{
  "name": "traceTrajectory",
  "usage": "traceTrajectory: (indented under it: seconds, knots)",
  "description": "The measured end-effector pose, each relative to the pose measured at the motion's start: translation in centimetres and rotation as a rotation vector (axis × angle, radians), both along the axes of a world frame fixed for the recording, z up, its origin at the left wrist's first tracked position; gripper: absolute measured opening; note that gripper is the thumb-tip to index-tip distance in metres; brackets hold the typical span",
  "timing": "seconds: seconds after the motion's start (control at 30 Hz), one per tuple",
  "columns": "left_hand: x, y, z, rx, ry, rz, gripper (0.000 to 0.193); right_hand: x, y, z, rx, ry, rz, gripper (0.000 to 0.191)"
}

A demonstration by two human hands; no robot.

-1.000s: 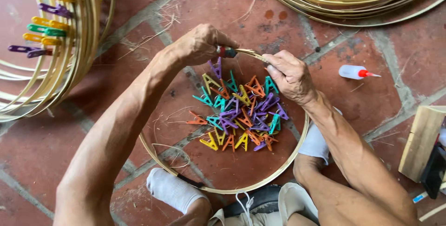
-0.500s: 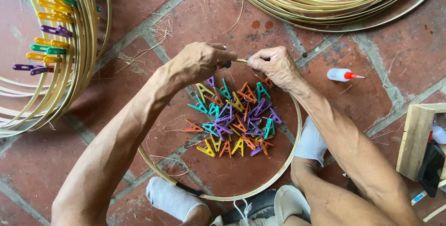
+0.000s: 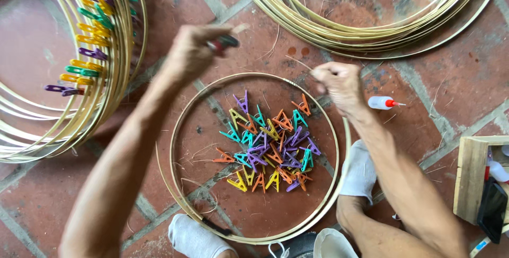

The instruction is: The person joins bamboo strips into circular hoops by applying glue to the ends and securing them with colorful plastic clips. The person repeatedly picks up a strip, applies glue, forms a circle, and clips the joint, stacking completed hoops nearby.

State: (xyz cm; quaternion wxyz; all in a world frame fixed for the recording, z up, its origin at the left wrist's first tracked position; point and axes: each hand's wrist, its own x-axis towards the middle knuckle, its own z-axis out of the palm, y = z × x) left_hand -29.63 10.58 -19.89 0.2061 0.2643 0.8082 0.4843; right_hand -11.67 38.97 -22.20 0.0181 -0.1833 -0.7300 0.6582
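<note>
Brick floor w/ hoop stacks. Your left hand [image 3: 193, 51] pinches a dark clothespin [image 3: 225, 41] above the bamboo hoop [image 3: 175, 130]; right hand [image 3: 339, 80] fisted on its rim. Clipping step, I'd say; next needs peg aligned over rim.

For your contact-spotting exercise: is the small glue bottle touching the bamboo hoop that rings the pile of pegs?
Apart. The head view shows bare brick floor between the glue bottle and the bamboo hoop.

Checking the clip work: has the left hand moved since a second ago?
Yes. The left hand has lifted off the hoop rim, up and leftward, holding a clothespin.
</note>
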Motion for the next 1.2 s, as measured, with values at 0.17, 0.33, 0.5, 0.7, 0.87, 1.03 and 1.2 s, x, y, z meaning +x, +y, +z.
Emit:
traceTrajectory:
  seconds: [0.17,0.33,0.5,0.7,0.87,1.03,1.2]
  knots:
    - [3.8,-2.9,14.1,-0.266,-0.124,-0.031,0.023,5.6,0.4,9.4,0.402,0.334,0.355,0.052]
    - [14.1,-1.6,25.2,-0.573,-0.219,-0.236,0.026,11.7,-3.0,19.4,0.34,0.274,0.497,0.026]
    - [22.7,-2.1,29.8,-0.189,0.095,-0.319,0.027,15.7,-5.6,25.3,0.09,0.048,0.457,0.009]
    - [27.6,-3.8,32.0,-0.144,0.233,-0.33,0.04,18.1,-7.2,28.1,0.082,-0.056,0.498,0.011]
    - [29.5,-5.8,34.8,-0.121,0.411,-0.454,0.042,19.4,-8.0,30.9,-0.103,-0.056,0.677,0.016]
    - [30.6,-8.5,36.5,-0.053,0.513,-0.405,0.052,17.3,-10.3,36.3,0.067,0.219,0.831,0.016]
    - [29.4,-8.0,31.6,-0.092,0.38,-0.142,0.035,11.3,-13.1,39.4,0.879,0.45,1.267,0.018]
